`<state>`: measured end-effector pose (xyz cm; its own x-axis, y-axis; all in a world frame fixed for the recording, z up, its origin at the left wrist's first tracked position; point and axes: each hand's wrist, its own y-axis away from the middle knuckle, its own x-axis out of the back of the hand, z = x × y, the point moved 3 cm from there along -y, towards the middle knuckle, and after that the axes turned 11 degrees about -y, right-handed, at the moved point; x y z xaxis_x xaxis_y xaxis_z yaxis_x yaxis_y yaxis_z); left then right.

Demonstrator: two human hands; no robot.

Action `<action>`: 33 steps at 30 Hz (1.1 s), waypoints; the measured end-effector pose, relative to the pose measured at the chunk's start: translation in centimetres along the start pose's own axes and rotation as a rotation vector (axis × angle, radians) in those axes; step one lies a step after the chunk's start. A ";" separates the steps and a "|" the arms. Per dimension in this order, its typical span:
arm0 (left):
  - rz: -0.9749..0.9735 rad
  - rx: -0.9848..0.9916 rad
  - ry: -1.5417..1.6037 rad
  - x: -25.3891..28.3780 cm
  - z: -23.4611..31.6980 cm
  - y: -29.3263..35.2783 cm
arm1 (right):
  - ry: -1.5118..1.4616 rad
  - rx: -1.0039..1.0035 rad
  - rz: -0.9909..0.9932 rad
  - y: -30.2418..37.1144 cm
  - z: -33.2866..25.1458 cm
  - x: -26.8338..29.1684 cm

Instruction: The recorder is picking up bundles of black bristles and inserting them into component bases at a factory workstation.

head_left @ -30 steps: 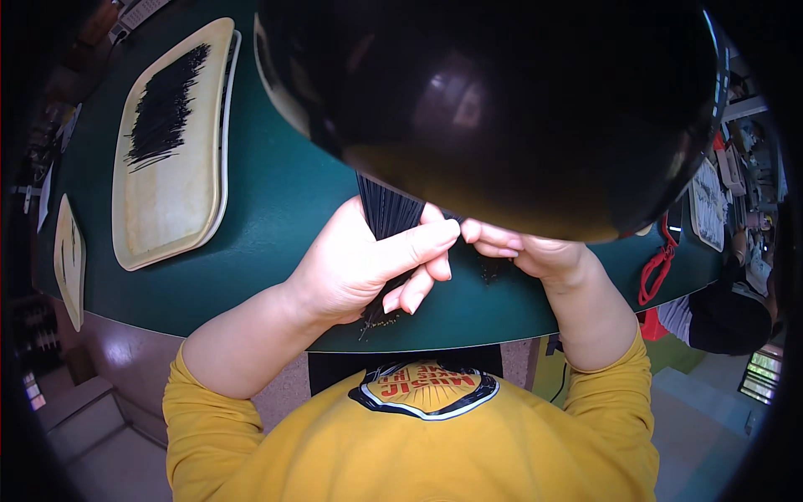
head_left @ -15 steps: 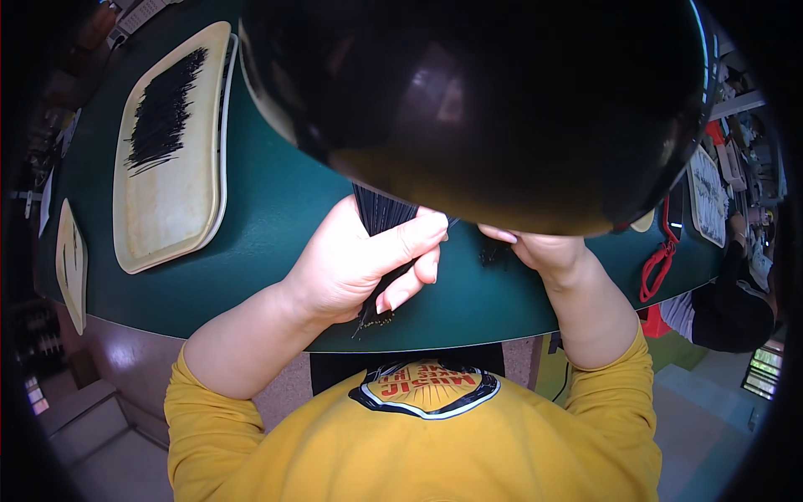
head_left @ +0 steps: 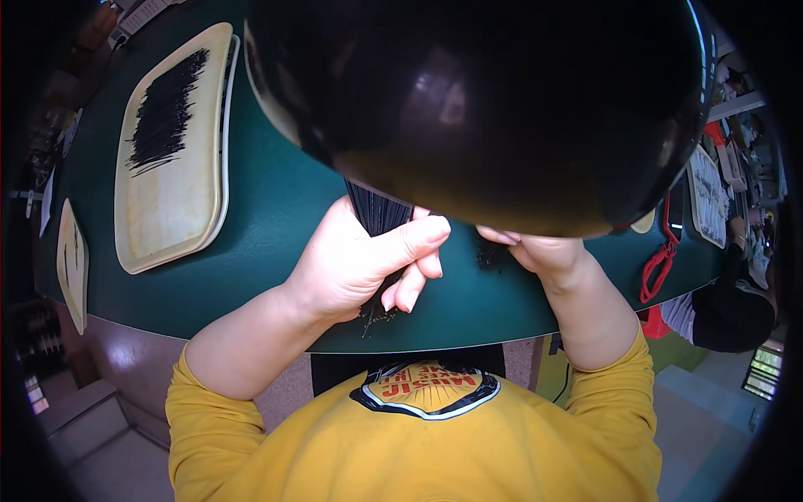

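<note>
My left hand [head_left: 351, 263] is closed round a bundle of thin black wires [head_left: 381, 211]. Their upper part fans out under a large glossy black dome [head_left: 493, 109], and the lower ends poke out below my fingers, showing small brownish tips. To the right, my right hand [head_left: 548, 253] has its fingers curled in at the dome's lower edge. Most of those fingers are hidden, and what they pinch does not show. Just under its fingertips is a tuft of black strands [head_left: 489, 256]; whether it is held or lies on the table I cannot tell.
On the green table [head_left: 276, 251], a stacked pair of cream trays [head_left: 167, 226] at left bears a pile of black wires [head_left: 167, 109]. A smaller tray [head_left: 74, 268] stands at the left edge. Red-handled scissors [head_left: 657, 274] lie right, near another tray [head_left: 708, 197]. Another person [head_left: 736, 314] sits far right.
My left hand's lower fingers have shifted slightly and the wires' lower ends have moved a little to the right. My right hand has hardly moved.
</note>
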<state>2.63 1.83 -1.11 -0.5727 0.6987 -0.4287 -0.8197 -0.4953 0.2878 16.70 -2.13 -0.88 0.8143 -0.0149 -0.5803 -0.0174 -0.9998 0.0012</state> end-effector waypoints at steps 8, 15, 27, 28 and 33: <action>-0.047 -0.074 -0.052 -0.2 0.1 0.0 | 0.062 0.002 0.096 0.5 -0.5 -0.3; -0.061 -0.058 -0.094 -0.3 -0.1 0.0 | 0.222 0.090 0.008 0.2 -0.5 -0.7; -0.080 0.012 0.036 0.0 -0.1 0.3 | -0.051 -0.067 0.027 0.2 -0.1 -0.3; -0.070 0.002 0.008 -0.1 0.0 0.4 | -0.066 -0.045 0.018 0.2 -0.2 -0.3; -0.077 0.001 -0.020 -0.2 0.0 0.2 | 0.112 0.020 -0.026 0.3 -0.3 -0.6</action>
<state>2.56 1.57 -0.92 -0.5080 0.7448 -0.4327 -0.8614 -0.4390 0.2556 16.38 -2.39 -0.31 0.8743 0.0089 -0.4853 -0.0064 -0.9995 -0.0299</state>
